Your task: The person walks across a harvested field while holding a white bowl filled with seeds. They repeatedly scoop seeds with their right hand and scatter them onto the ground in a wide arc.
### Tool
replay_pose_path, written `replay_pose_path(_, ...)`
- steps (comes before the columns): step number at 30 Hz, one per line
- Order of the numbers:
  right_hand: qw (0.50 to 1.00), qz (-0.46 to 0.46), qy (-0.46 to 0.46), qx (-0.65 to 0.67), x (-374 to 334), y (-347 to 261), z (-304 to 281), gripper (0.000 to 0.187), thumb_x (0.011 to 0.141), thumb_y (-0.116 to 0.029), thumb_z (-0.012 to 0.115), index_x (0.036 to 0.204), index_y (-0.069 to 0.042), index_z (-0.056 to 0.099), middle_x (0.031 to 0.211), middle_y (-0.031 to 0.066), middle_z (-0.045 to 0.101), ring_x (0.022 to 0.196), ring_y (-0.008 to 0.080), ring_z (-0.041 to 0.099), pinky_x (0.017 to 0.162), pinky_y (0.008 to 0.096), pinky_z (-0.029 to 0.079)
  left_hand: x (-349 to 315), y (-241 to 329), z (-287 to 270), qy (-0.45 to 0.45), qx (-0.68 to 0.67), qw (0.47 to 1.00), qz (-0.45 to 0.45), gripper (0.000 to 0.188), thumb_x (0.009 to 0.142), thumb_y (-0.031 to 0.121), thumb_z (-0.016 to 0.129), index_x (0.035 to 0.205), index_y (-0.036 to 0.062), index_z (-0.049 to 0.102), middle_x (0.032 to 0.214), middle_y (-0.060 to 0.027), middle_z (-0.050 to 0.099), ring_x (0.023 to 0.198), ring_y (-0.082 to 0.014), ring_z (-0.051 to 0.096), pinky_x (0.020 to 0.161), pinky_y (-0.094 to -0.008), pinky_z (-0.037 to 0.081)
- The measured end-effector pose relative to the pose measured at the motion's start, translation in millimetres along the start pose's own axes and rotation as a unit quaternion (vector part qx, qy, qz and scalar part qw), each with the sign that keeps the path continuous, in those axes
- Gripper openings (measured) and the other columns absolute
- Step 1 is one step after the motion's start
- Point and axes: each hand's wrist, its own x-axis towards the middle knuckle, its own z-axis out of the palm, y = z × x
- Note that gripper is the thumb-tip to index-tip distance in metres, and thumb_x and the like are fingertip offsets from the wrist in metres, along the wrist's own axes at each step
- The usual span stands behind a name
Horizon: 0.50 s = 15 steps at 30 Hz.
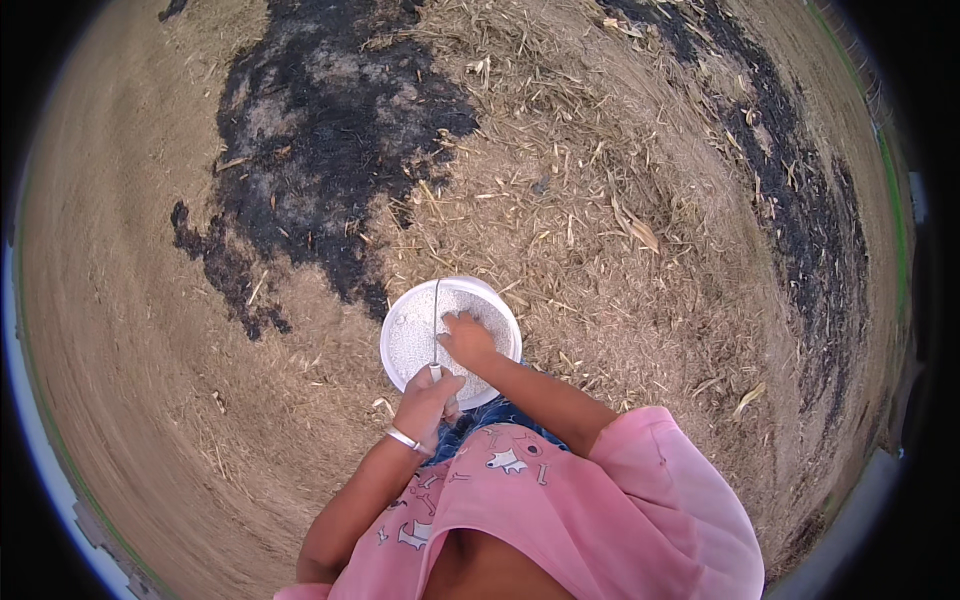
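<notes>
Most of what I get through the head camera is dry brown ground (140,330), bending away toward the rim of the view. Two charred black patches cross it: the broad one (330,130) at upper left, the long one (775,160) down the right. Between them I see loose straw (600,150) and bits of pale stalk. Next in size comes the wearer's pink shirt (590,510), printed with small figures, at the bottom of my picture.

The round white bucket (475,285) is straight in front of the body, near the middle, just beside blue patterned cloth (537,423). I cannot tell whether it rests on anything. Small whitish granules (408,340) lie inside.

I have the left hand (426,402) closed around the white grip of the thin handle (437,315), which arches over the opening. My right hand (466,340) is inside the rim, over the granules, fingers partly bent; whether it has hold of any, I cannot tell. Smallest is a pale band (404,438) on the left wrist.
</notes>
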Motion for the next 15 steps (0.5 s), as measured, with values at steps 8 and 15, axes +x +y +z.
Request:
replay_pose_path(8, 0.834, 0.072, -0.173, 0.520, 3.5, 10.4, -52.1, 0.034, 0.082, -0.032, 0.054, 0.095, -0.001, 0.054, 0.074, 0.0078, 0.057, 0.065, 0.0142, 0.052, 0.063, 0.0280, 0.045, 30.9, 26.4, 5.7, 0.029, -0.020, 0.999, -0.022, 0.014, 0.074, 0.010, 0.056, 0.072, 0.0087, 0.042, 0.050, 0.0017, 0.036, 0.040, -0.0094, 0.034, 0.038, -0.0256, 0.029)
replay_pose_path(15, 0.733, 0.172, -0.008, 0.658, -27.9, 112.3, -167.6, 0.016, 0.085, -0.027, 0.050, 0.084, -0.012, 0.047, 0.056, -0.0013, 0.048, 0.038, 0.0080, 0.044, 0.027, 0.0216, 0.028, 54.1, 34.7, -27.9, 0.050, -0.111, 0.993, -0.006, 0.013, 0.074, 0.011, 0.056, 0.070, 0.0093, 0.043, 0.050, 0.0011, 0.037, 0.041, -0.0102, 0.035, 0.039, -0.0262, 0.031)
